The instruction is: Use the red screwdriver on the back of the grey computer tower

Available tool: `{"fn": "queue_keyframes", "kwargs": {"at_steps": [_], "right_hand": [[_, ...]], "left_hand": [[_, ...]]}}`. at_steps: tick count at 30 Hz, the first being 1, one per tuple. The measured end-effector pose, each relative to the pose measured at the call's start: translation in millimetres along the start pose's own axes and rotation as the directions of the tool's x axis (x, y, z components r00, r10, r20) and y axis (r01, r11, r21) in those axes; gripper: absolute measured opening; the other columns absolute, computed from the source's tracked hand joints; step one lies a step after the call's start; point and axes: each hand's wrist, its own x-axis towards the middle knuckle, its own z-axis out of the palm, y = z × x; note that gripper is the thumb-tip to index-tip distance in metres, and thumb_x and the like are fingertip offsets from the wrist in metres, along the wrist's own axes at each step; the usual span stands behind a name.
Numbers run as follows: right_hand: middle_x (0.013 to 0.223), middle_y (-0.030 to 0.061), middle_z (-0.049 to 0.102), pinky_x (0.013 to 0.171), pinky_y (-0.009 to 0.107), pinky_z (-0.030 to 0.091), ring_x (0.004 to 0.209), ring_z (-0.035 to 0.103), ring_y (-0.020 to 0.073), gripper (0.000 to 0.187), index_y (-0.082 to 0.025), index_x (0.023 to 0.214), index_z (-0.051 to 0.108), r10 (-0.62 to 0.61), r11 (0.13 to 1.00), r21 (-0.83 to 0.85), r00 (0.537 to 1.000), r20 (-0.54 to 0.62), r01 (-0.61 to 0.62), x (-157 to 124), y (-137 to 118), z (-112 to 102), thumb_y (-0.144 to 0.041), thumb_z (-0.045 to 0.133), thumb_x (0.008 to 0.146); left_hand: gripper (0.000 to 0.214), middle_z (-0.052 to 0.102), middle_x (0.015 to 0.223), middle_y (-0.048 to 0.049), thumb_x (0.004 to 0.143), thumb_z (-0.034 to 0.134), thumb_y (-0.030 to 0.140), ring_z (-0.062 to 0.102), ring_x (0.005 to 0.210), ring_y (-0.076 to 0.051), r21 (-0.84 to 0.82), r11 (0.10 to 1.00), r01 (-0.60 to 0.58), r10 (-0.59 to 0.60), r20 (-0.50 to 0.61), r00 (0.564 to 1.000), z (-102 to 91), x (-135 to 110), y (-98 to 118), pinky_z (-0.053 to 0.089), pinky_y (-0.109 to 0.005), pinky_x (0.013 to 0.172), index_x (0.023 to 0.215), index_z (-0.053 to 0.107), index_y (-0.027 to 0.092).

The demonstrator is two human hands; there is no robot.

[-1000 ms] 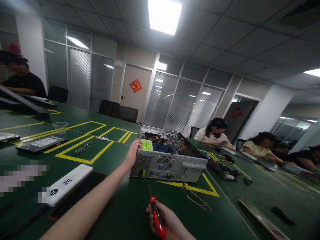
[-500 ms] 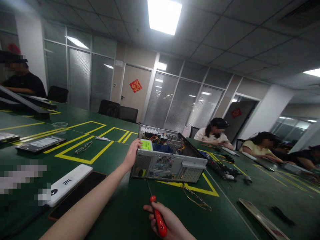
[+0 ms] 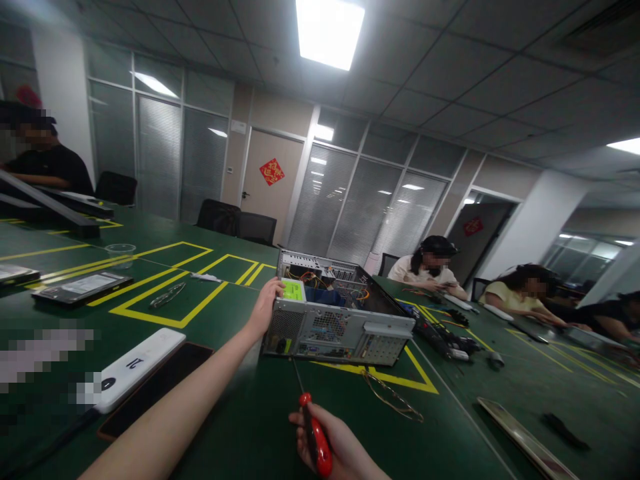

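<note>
An uncovered computer case (image 3: 343,337) lies on the green table, its back panel facing me and its inside showing cables and a power supply (image 3: 294,291) with a bright green label. My left hand (image 3: 265,307) grips the case at its left corner, beside that label, fingers bent over the edge. Low in the middle, my right hand (image 3: 330,440) is closed around the red and black handle of a screwdriver (image 3: 316,433). The thin shaft points up toward the lower left of the back panel; whether its tip touches a screw I cannot tell.
Left of my arm are a white power bank (image 3: 143,367), a dark phone (image 3: 157,393) and a hard drive (image 3: 83,288). Glasses (image 3: 395,397) lie right of my right hand, and dark parts (image 3: 445,337) beside the case. Several people sit around the table.
My right hand and the screwdriver handle have shifted very slightly. The left hand and the case stay in place.
</note>
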Motion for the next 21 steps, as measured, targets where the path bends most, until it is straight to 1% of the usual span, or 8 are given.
{"fn": "queue_keyframes", "kwargs": {"at_steps": [3,8,11,15,16,18,20,21], "right_hand": [[0.070,0.0063,0.068,0.050,0.019,0.049,0.052,0.060,0.0094,0.019,-0.012,0.085,0.061,-0.001,1.000,-0.003,1.000,0.003,0.001,-1,-1,-1,-0.030,0.056,0.089],[0.068,0.0042,0.066,0.048,0.018,0.046,0.050,0.058,0.0077,0.025,-0.011,0.085,0.061,-0.005,1.000,-0.023,1.000,0.013,0.005,0,-1,-1,-0.031,0.048,0.093],[0.066,0.0028,0.065,0.043,0.016,0.042,0.047,0.056,0.0076,0.022,-0.013,0.085,0.060,-0.004,0.999,-0.044,1.000,0.017,0.005,1,0,-2,-0.033,0.052,0.090],[0.063,0.0011,0.062,0.038,0.015,0.034,0.041,0.049,0.0065,0.022,-0.013,0.087,0.060,0.002,0.996,-0.085,0.999,0.047,0.002,-4,-1,-2,-0.035,0.055,0.088],[0.063,0.0005,0.061,0.037,0.015,0.032,0.041,0.047,0.0059,0.022,-0.013,0.088,0.061,-0.034,0.994,-0.098,0.997,0.068,0.040,-7,-2,-2,-0.035,0.056,0.086],[0.067,0.0002,0.062,0.038,0.016,0.032,0.042,0.046,0.0057,0.025,-0.014,0.094,0.061,-0.172,0.976,-0.113,0.975,0.139,0.189,-16,-5,1,-0.035,0.062,0.080],[0.076,0.0016,0.065,0.044,0.019,0.037,0.050,0.050,0.0075,0.033,-0.015,0.100,0.062,-0.333,0.930,-0.086,0.917,0.218,0.358,-26,-10,3,-0.030,0.069,0.071],[0.082,0.0028,0.066,0.048,0.020,0.040,0.056,0.053,0.0089,0.038,-0.015,0.101,0.063,-0.384,0.911,-0.061,0.891,0.244,0.409,-31,-13,4,-0.025,0.071,0.066]], "left_hand": [[0.040,0.062,0.109,-0.0079,0.094,0.025,0.044,0.043,0.129,-0.021,-0.004,1.000,-0.001,0.001,0.002,1.000,0.1,0,1,0.030,-0.039,0.113,0.073,0.051,0.022],[0.040,0.061,0.109,-0.0081,0.094,0.025,0.044,0.044,0.128,-0.022,-0.014,1.000,0.002,-0.002,0.001,1.000,0.6,0,1,0.030,-0.039,0.113,0.073,0.050,0.022],[0.040,0.061,0.109,-0.0079,0.094,0.025,0.044,0.044,0.128,-0.021,-0.009,1.000,-0.002,0.002,-0.005,1.000,0.9,0,0,0.030,-0.038,0.114,0.073,0.050,0.022],[0.041,0.062,0.109,-0.0080,0.094,0.025,0.044,0.045,0.127,-0.022,0.004,1.000,-0.010,0.010,-0.015,1.000,0.7,0,2,0.031,-0.039,0.113,0.072,0.051,0.021],[0.041,0.062,0.108,-0.0079,0.094,0.025,0.044,0.045,0.127,-0.022,0.006,1.000,-0.012,0.012,-0.015,1.000,0.6,0,2,0.031,-0.039,0.113,0.072,0.051,0.021],[0.041,0.062,0.108,-0.0077,0.094,0.025,0.044,0.045,0.127,-0.022,0.008,1.000,-0.016,0.016,-0.011,1.000,0.2,0,3,0.032,-0.039,0.113,0.072,0.051,0.022],[0.041,0.062,0.108,-0.0076,0.094,0.025,0.044,0.044,0.128,-0.022,0.009,1.000,-0.016,0.016,-0.003,1.000,-0.1,0,3,0.032,-0.039,0.113,0.072,0.052,0.022],[0.041,0.062,0.108,-0.0076,0.094,0.025,0.044,0.044,0.128,-0.022,0.007,1.000,-0.015,0.015,-0.001,1.000,-0.1,0,3,0.032,-0.038,0.113,0.072,0.052,0.022]]}}
